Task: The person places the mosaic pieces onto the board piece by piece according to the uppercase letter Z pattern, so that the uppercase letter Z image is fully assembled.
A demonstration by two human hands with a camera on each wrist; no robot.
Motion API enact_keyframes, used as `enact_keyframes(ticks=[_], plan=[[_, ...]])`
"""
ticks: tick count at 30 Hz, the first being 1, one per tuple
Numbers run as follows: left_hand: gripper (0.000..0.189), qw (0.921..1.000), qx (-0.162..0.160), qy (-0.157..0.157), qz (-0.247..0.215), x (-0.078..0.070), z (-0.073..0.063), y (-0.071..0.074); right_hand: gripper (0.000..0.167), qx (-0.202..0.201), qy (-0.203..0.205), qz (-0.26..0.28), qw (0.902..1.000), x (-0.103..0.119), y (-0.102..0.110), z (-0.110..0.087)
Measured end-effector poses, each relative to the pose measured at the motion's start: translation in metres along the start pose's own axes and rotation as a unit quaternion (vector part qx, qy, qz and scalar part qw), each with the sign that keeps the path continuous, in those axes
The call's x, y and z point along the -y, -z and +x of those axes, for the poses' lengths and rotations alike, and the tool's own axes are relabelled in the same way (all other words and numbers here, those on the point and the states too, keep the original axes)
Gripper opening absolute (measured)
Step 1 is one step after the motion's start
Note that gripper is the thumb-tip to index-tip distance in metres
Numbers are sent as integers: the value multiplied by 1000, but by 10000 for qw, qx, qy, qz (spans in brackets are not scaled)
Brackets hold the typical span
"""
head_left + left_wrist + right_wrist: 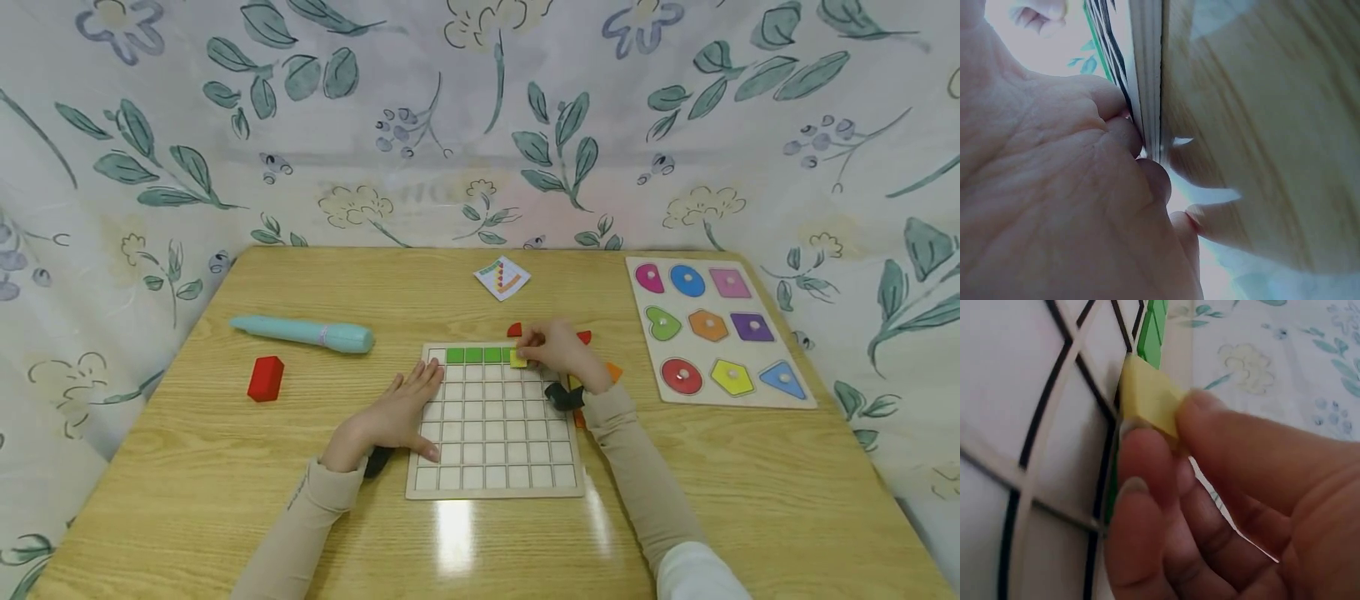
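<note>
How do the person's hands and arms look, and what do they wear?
The left hand and right hand are bare. The sleeves are long and beige; the left one bears small dark markings. A black object shows beside each wrist, and white fabric higher on the right.

Head cam faces fwd/down from above; wrist cams v. close along shared gridded board (495, 431).

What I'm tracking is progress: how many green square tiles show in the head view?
4 green tiles, adjacent in the top row of the beige wooden grid board, rightmost partly covered; the right hand may hide more.
</note>
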State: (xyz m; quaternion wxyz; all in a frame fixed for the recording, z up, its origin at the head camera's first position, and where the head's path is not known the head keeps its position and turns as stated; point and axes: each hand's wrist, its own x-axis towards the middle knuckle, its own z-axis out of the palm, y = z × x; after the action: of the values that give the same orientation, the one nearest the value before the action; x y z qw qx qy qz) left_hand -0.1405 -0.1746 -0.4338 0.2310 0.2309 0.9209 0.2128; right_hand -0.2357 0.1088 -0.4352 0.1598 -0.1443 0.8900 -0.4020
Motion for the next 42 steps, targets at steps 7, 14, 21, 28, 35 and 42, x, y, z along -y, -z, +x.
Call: enact_keyframes(ticks=[7, 14, 21, 28, 35, 42], plan=[[129, 10000, -11, -22, -15, 1, 0, 0, 6, 337, 325, -489, 9977, 11, -11, -5], [129, 10000, 1, -9, -35, 2, 1, -1, 4, 148, 653, -834, 9943, 11, -15, -10], [129, 10000, 31, 0, 33, 2, 2, -1, 20, -773, 426, -364, 9954, -17, 10, -18], [129, 10000, 44, -5, 44, 3, 1, 0, 27, -1158, 217, -808, 9897, -47, 27, -22], [130, 10000, 28, -21, 66, 3, 1, 0, 28, -1078, 70, -924, 9898, -46, 31, -24], [130, 10000, 22, -17, 44, 2, 0, 0, 21, -1158, 4, -913, 9891, -41, 31, -26]])
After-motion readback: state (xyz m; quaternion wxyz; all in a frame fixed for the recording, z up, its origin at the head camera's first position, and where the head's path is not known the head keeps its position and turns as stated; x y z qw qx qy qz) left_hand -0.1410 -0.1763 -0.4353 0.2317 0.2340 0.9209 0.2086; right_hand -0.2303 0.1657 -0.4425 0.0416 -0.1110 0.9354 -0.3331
